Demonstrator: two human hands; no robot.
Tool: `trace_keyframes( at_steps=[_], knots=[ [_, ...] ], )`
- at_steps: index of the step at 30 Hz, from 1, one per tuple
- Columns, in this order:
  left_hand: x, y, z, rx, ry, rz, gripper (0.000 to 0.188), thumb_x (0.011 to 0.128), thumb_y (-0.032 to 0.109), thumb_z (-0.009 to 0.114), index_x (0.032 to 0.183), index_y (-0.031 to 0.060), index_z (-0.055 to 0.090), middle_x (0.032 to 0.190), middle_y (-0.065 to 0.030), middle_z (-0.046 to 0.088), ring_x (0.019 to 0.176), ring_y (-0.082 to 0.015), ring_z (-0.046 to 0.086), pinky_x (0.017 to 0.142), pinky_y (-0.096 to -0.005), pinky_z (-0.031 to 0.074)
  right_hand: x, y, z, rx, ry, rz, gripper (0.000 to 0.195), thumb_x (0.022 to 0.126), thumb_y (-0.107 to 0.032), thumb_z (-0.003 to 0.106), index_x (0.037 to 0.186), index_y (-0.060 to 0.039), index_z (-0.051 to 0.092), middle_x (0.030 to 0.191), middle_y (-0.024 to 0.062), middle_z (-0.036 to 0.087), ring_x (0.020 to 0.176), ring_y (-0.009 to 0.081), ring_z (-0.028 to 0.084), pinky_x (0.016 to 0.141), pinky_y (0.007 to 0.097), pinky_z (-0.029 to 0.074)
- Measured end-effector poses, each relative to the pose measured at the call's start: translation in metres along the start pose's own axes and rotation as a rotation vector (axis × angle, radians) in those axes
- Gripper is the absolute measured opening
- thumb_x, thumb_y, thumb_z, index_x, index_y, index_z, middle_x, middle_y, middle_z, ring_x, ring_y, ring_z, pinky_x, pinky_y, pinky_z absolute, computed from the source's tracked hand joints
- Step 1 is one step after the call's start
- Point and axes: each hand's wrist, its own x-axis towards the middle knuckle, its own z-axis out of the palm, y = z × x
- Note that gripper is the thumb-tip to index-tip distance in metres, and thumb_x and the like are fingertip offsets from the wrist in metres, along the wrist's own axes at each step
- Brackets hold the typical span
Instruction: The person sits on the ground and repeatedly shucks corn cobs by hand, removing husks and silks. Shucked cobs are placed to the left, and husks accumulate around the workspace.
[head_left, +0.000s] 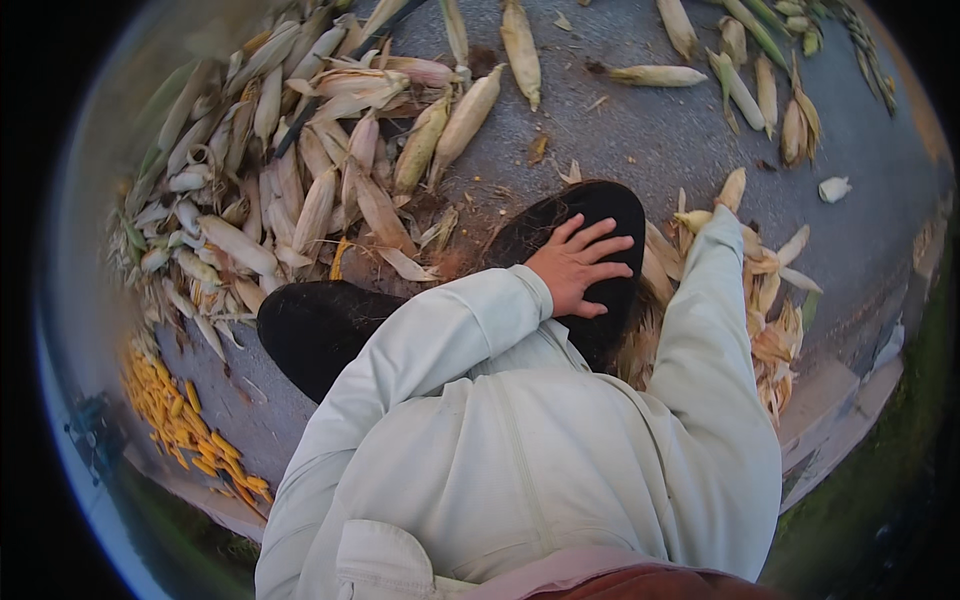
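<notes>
My left hand lies palm down on my black-clad right knee, fingers spread, holding nothing. At the end of the outstretched right sleeve, only a sliver of my right hand shows. It is at a pale corn ear; its fingers are hidden, so I cannot tell whether it grips the ear. Loose dry husks lie beside and below that forearm. Left of my knees is a large heap of corn ears in dry husks. Bare yellow corn cobs with kernels form a pile at the lower left.
Several unhusked ears are scattered on the grey paved ground ahead and to the right. A dark rod crosses the husk heap. Pale blocks edge the paving at the lower right, with grass beyond. A small white husk piece lies far right.
</notes>
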Motion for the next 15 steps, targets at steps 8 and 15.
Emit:
trace_keyframes(
  at_steps=[8, 15],
  knots=[
    [-0.003, -0.006, -0.002, -0.029, 0.018, 0.016, 0.063, 0.070, 0.043, 0.076, 0.127, 0.0278, 0.055, 0.151, -0.0013, 0.032, 0.145, -0.0289, 0.017, 0.116, -0.0560, 0.011, -0.025, -0.008, 0.011, -0.012, -0.094, -0.035, 0.047, 0.079, -0.024, 0.072, 0.116, -0.0035, 0.054, 0.098, 0.0111, 0.064, 0.088, 0.0245, 0.060, 0.076, 0.0352, 0.047],
    [-0.008, -0.016, 0.007, -0.090, 0.096, 0.061, 0.063, 0.068, 0.041, 0.077, 0.126, 0.0263, 0.057, 0.152, -0.0006, 0.032, 0.145, -0.0269, 0.018, 0.115, -0.0556, 0.012, 0.006, -0.029, 0.008, -0.078, -0.101, -0.034, 0.041, 0.079, -0.027, 0.073, 0.109, -0.0037, 0.056, 0.091, 0.0099, 0.063, 0.080, 0.0227, 0.060, 0.070, 0.0347, 0.047]
  ],
)
